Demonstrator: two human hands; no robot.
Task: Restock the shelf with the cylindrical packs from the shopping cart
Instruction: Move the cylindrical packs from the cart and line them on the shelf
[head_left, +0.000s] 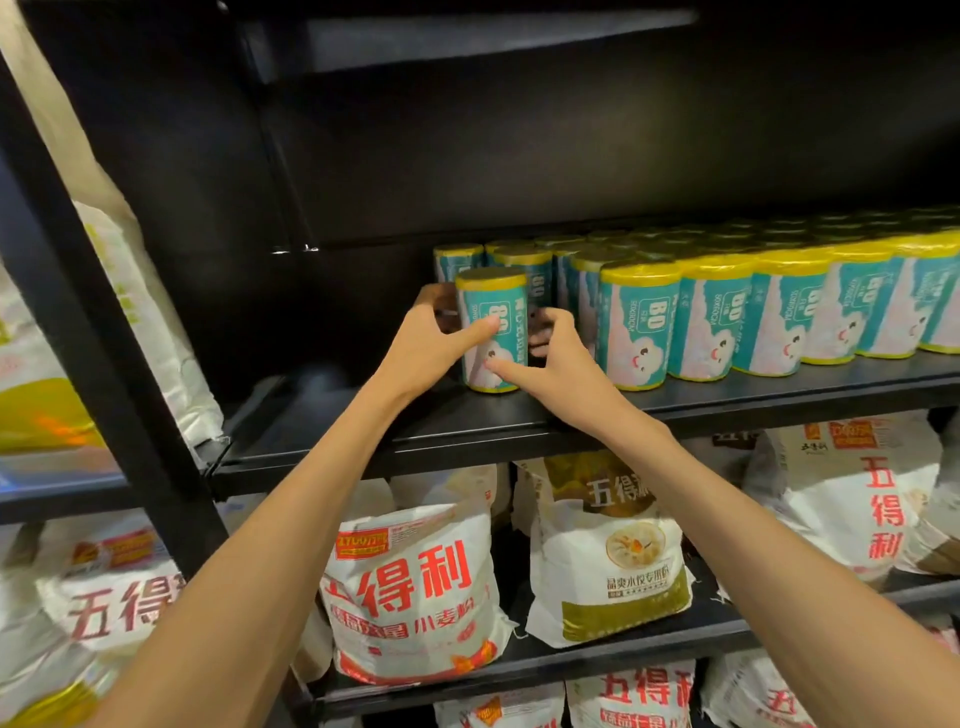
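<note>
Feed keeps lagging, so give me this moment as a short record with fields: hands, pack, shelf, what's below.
left hand: left hand grips the left side of the pack, thumb across its label
right hand: right hand grips the right side, thumb low on the front
pack: cylindrical pack upright, standing on the shelf at the left end of the row
row: row of packs, teal labels, yellow ends, filling the shelf's right part
shelf: black shelf, bare space left of the held pack
below: flour bags on the lower shelf
cart: not in view

Dim, dark toward twelve o'clock; soft frontal light on the packs (634, 327) and bags (415, 587). Slight blur throughout, wide-angle bending at nine o'clock.
</note>
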